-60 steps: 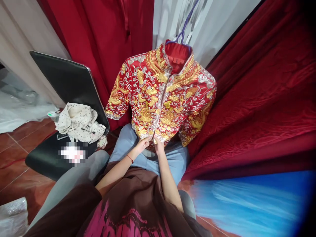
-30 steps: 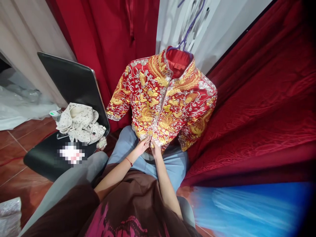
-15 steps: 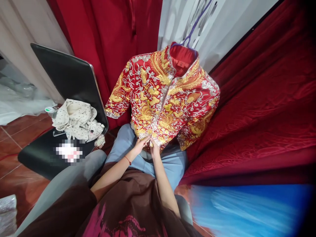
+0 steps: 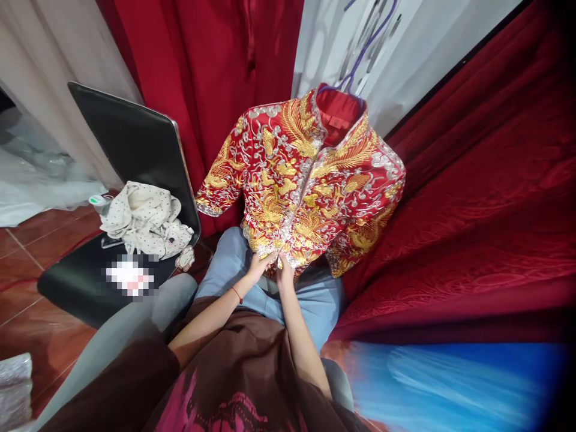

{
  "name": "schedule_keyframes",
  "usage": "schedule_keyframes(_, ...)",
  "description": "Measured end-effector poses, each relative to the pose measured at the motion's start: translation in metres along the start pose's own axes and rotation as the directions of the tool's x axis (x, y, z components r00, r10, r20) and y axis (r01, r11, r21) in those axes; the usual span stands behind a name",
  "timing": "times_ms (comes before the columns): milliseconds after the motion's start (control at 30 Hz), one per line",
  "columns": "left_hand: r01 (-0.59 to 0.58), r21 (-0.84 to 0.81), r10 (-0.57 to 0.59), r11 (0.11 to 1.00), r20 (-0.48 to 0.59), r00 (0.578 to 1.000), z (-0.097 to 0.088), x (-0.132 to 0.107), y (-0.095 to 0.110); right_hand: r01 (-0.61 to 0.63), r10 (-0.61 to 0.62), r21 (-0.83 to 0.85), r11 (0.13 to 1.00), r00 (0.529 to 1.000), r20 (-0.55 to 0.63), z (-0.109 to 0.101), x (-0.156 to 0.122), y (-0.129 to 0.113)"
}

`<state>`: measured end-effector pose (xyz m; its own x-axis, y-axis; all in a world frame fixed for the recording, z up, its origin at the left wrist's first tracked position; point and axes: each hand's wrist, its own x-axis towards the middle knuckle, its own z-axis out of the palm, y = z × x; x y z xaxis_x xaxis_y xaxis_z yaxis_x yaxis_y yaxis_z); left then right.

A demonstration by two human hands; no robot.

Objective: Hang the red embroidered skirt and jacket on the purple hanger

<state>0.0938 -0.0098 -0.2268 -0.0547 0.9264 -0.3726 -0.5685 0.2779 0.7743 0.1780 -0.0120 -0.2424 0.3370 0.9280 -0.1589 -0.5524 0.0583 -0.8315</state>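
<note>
A red jacket (image 4: 306, 192) with heavy gold and silver embroidery hangs in front of me on a purple hanger (image 4: 355, 66). My left hand (image 4: 258, 267) pinches the left side of its bottom hem at the front opening. Right beside it, my right hand (image 4: 284, 273) pinches the other side of the hem. Both hands are closed on the fabric and nearly touch each other. A red string circles my left wrist. My knees in grey-blue trousers lie under the jacket.
A black chair (image 4: 121, 180) at the left carries a crumpled spotted cream cloth (image 4: 144, 222) and a blurred item. Red curtains (image 4: 202, 72) hang behind. Red patterned fabric (image 4: 486, 198) fills the right, blue fabric (image 4: 450, 384) the lower right. The floor has brown tiles.
My hands have come closer together at the jacket's bottom hem, the right hand sliding a little left. The view has shifted slightly; the jacket hangs as before.
</note>
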Motion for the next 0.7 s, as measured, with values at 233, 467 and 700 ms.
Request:
schedule_keyframes(233, -0.032, -0.003, 0.032, 0.999, -0.058, 0.998, 0.003, 0.0, -0.002, -0.048, 0.048, -0.012, 0.999, 0.999, 0.025, -0.006, 0.002, 0.0)
schedule_keyframes(467, -0.017, -0.032, 0.016, 0.999, -0.042, 0.999, 0.005, 0.0, 0.003, -0.085, 0.084, 0.013, 0.996, 0.995, 0.055, -0.003, 0.001, -0.005)
schedule_keyframes(700, -0.008, -0.001, 0.008, 1.0, 0.014, 1.0, 0.002, -0.002, 0.007, -0.113, 0.113, -0.003, 0.994, 0.993, 0.026, -0.003, -0.004, -0.009)
